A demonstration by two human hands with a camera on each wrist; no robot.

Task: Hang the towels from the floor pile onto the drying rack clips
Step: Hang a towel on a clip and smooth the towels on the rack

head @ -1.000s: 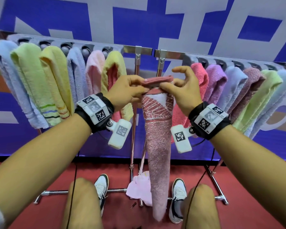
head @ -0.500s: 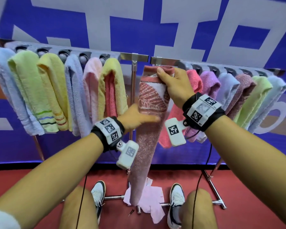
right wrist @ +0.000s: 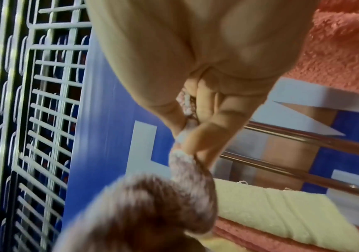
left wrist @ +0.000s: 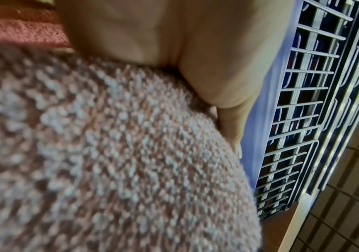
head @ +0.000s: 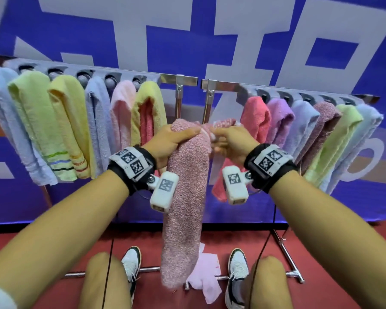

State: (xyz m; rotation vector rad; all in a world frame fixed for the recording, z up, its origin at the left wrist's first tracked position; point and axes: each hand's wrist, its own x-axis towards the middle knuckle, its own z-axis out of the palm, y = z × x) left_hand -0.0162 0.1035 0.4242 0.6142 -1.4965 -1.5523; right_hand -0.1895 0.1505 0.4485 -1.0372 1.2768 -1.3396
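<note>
- Pink towel [head: 185, 197] at centre of frame, hanging long toward lower centre, below the gap in the drying rack [head: 188, 79].
- Left hand [head: 167, 146] wrapped over towel's folded top, thumb lying across the front, fingers curled round the bulk.
- Right hand [head: 233, 141] just right of it, fingers pinching the towel's patterned end.
- Pale pink cloth [head: 206, 284] on red floor, bottom centre, between two shoes.
</note>
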